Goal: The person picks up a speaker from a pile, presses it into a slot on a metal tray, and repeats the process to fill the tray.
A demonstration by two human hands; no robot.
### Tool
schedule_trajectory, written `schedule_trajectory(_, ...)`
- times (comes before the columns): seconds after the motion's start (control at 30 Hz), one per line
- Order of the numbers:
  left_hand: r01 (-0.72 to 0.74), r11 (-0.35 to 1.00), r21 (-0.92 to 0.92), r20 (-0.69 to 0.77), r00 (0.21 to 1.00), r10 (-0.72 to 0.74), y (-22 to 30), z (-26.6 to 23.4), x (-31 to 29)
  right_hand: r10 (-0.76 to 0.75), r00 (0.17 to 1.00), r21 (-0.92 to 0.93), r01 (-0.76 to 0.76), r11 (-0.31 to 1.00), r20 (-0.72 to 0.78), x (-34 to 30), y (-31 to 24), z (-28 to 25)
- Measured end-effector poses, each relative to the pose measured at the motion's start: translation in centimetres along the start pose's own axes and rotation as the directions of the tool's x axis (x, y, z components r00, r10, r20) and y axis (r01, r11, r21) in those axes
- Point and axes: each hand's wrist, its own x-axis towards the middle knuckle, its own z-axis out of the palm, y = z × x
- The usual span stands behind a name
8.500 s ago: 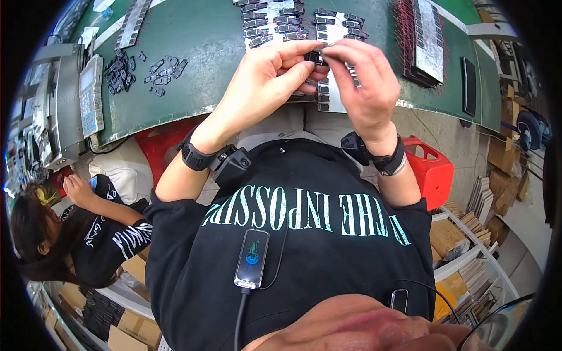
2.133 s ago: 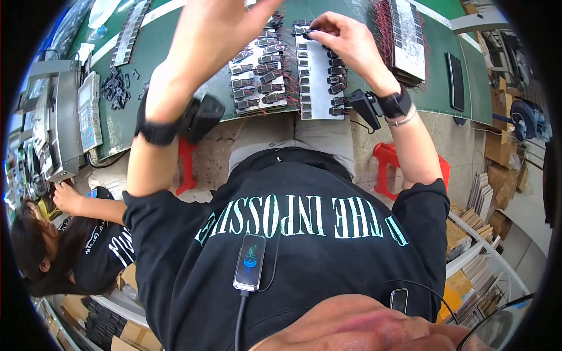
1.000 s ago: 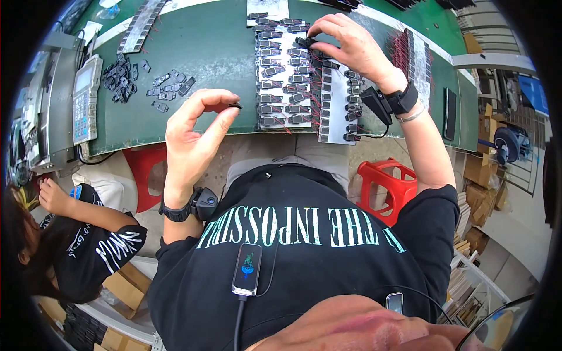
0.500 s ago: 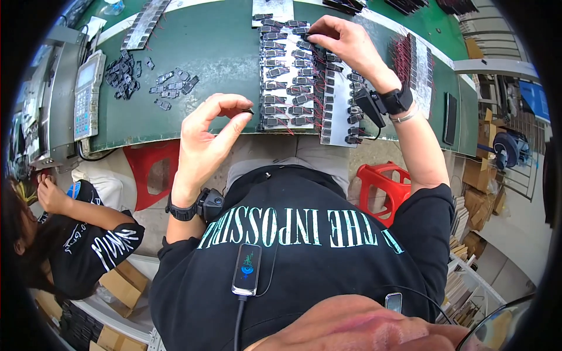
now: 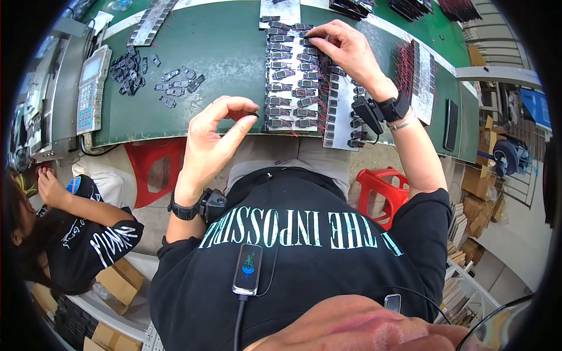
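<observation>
Over the front of the green table, my left hand (image 5: 213,130) is closed in a pinch on a small black part (image 5: 254,114), mostly hidden by the fingertips. My right hand (image 5: 351,54) reaches to the far end of a pale board (image 5: 295,88) covered with rows of small black modules with red wires. Its thumb and forefinger close on one black module (image 5: 307,38) in the right-hand row. Just right of this board lies a second metal board (image 5: 339,111), partly beneath my right wrist, with black modules along its sides.
Loose black parts (image 5: 129,70) lie in a pile at the left, beside a keypad device (image 5: 92,90). More wired boards (image 5: 422,82) and a black phone-like slab (image 5: 451,124) lie at the right. Red stools (image 5: 380,193) stand below; a co-worker (image 5: 82,228) sits at the left.
The view has shifted slightly, moving the table scene to the right. My right fingertips are a little farther left and nearer on the board. My left hand keeps its pinch.
</observation>
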Motion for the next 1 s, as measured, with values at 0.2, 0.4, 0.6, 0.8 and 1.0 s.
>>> schedule_trajectory(0.2, -0.022, 0.989, -0.147, -0.12, 0.993, 0.004, -1.1, 0.3, 3.5, 0.293, 0.915, 0.521, -0.113, 0.846, -0.276, 0.3, 1.0, 1.1)
schedule_trajectory(0.4, -0.015, 0.914, -0.406, -0.115, 0.993, -0.035, -5.7, 1.7, 10.9, 0.617, 0.784, 0.862, -0.267, 0.43, -0.065, 0.7, 3.6, 3.5)
schedule_trajectory(0.6, -0.012, 0.743, -0.669, -0.166, 0.977, -0.134, -8.3, 5.5, 15.1, 0.675, 0.727, 0.937, -0.138, 0.321, -0.124, 1.7, 3.6, 6.5)
schedule_trajectory(0.8, 0.07, 0.676, -0.734, -0.105, 0.971, -0.215, -7.2, 7.3, 14.8, 0.602, 0.797, 0.93, -0.257, 0.264, 0.049, 1.6, 0.3, 5.3)
schedule_trajectory(1.0, 0.085, 0.72, -0.689, -0.05, 0.985, -0.164, -8.1, 7.4, 14.9, 0.588, 0.73, 0.864, -0.493, 0.101, 0.348, 2.2, -7.6, 1.4)
